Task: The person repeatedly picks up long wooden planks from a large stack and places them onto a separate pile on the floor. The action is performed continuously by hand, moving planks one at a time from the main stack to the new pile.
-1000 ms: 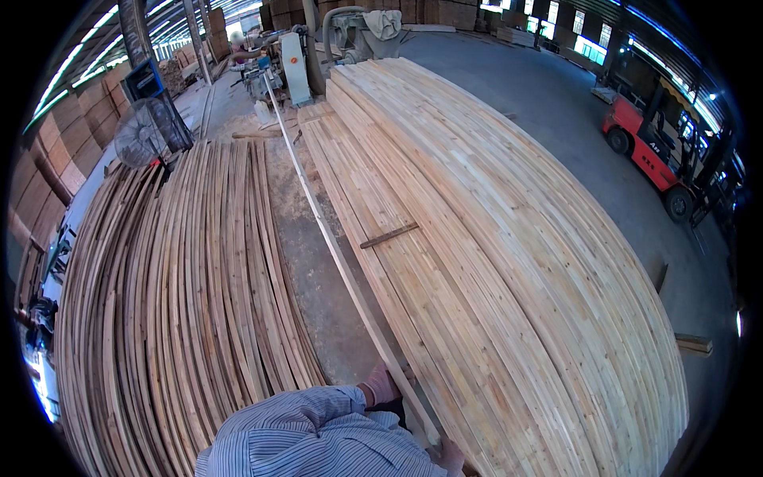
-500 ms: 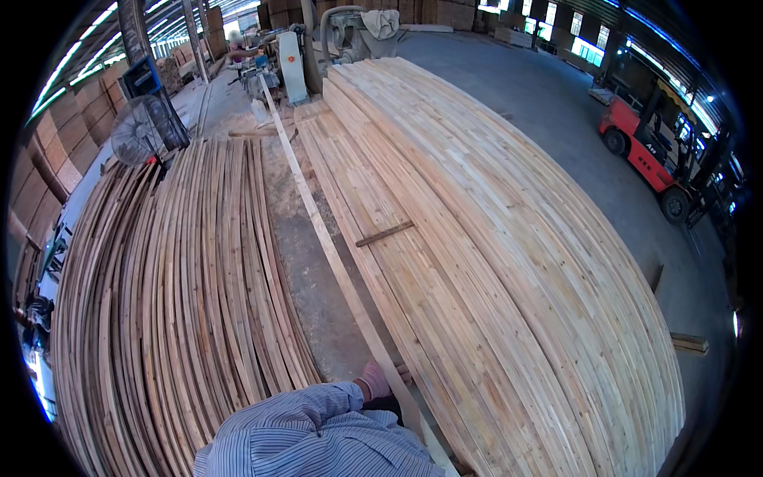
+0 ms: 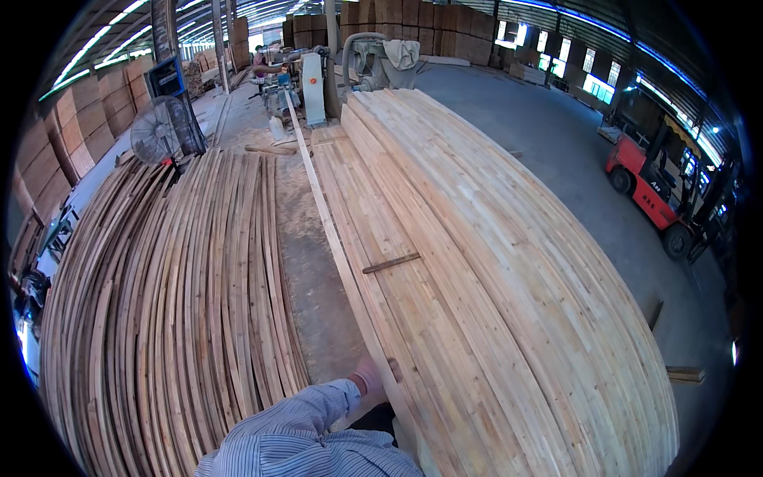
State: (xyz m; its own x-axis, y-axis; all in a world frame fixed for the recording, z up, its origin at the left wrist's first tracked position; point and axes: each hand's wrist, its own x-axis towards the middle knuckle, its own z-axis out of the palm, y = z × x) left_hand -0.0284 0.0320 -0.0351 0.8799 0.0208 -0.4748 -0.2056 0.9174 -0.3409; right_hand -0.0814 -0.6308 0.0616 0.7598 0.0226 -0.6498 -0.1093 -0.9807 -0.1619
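My left hand (image 3: 368, 375), in a pinkish glove with a blue striped sleeve (image 3: 318, 405) behind it, is closed round a long, narrow wooden strip (image 3: 338, 254). The hand is on the strip's left side, and fingertips show on its right edge. From there the strip runs away from me to a machine (image 3: 284, 83) at the far end. Beside the hand on the right lies a wide stack of pale planed strips (image 3: 493, 262). My right hand does not show.
Rough strips (image 3: 175, 286) lie piled on the left. A short stick (image 3: 391, 263) crosses the pale stack. Beyond stand a fan (image 3: 157, 131), a white cabinet (image 3: 313, 89) and a duct-fitted machine (image 3: 381, 63). A red forklift (image 3: 648, 187) is parked at right.
The held strip has shifted right, closer against the pale stack, with my left hand still round it. The view has tilted up and turned slightly left.
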